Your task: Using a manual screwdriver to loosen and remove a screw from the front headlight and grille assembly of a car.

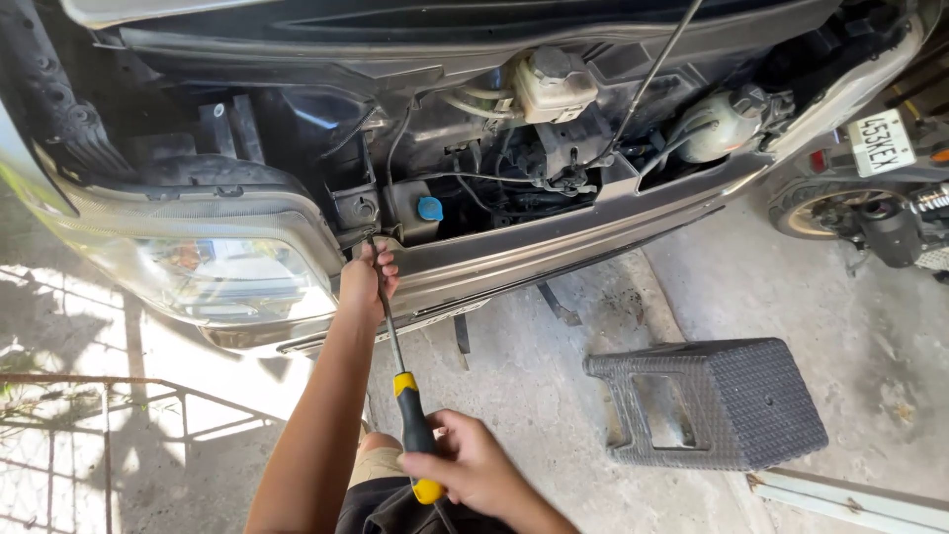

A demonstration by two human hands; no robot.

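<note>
1. The left hand [368,282] is closed around the upper shaft of a long screwdriver [400,381], steadying it near the tip, at about 9 o'clock from the frame's centre.
2. The right hand [474,470] is at 6 o'clock, its grip wrapped round the black-and-yellow handle of the screwdriver.
3. The screwdriver runs from the handle at 6 o'clock up toward 11 o'clock. Its tip meets the car's front panel [554,247] at the inner top corner of the headlight [232,277]; the fastener itself is hidden behind the fingers.
4. The hood is up on its prop rod [657,69], so the engine bay is open, with a blue cap [430,208] just right of the tool tip and a pale reservoir [554,84] at 12 o'clock.
5. Judging by this, the work at the headlight corner is under way: the tool is seated, but the headlight sits in place and nothing lies removed.
6. A grey plastic step stool [717,400] rests on the concrete floor at 4 o'clock, and a motorcycle [870,208] stands at 2 o'clock.
</note>
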